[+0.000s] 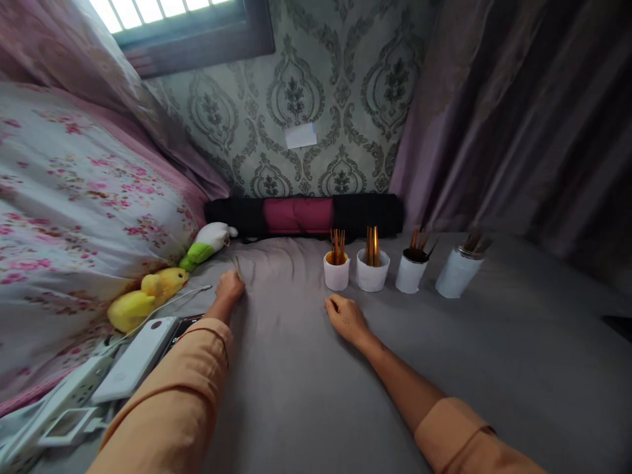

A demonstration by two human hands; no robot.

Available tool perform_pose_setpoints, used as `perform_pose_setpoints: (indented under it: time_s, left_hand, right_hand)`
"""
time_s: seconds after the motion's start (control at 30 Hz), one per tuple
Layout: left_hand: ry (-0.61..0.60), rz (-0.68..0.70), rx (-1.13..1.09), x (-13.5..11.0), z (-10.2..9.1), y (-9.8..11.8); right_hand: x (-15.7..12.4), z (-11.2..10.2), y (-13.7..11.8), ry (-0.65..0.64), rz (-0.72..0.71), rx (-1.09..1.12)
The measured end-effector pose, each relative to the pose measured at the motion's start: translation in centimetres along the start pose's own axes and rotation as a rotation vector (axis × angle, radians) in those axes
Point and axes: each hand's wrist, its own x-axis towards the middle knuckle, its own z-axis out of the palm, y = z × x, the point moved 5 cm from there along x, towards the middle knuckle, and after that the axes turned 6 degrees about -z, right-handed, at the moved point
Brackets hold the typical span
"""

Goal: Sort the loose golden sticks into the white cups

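Observation:
My left hand (230, 287) is closed around a few thin sticks (237, 266), whose tips poke up above the fingers. My right hand (347, 317) rests low over the grey sheet with its fingers curled together; whatever is in them, if anything, is hidden. Just beyond it stands a white-wrapped cup (336, 276) with thin brownish sticks (338, 245) in it. To its right comes a wider white cup (372, 276), also holding sticks. Farther right are a white container with a dark rim (411, 275) and a taller white container (457, 276), both with sticks.
Along the wall lies a black and maroon roll (299, 214). Yellow plush toy (143, 304) and white-green plush toy (210, 243) sit at the left. Nearer are a white power bank (135, 359), a power strip (69, 395) and a cable. Grey sheet (291, 368) covers the surface.

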Motion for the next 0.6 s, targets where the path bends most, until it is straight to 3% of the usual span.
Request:
perform_pose_setpoints:
  time_s: [0.6]
  left_hand:
    - [0.011, -0.074, 0.036, -0.45, -0.3, 0.35]
  right_hand:
    - [-0.02, 0.14, 0.25, -0.006, 0.019, 0.003]
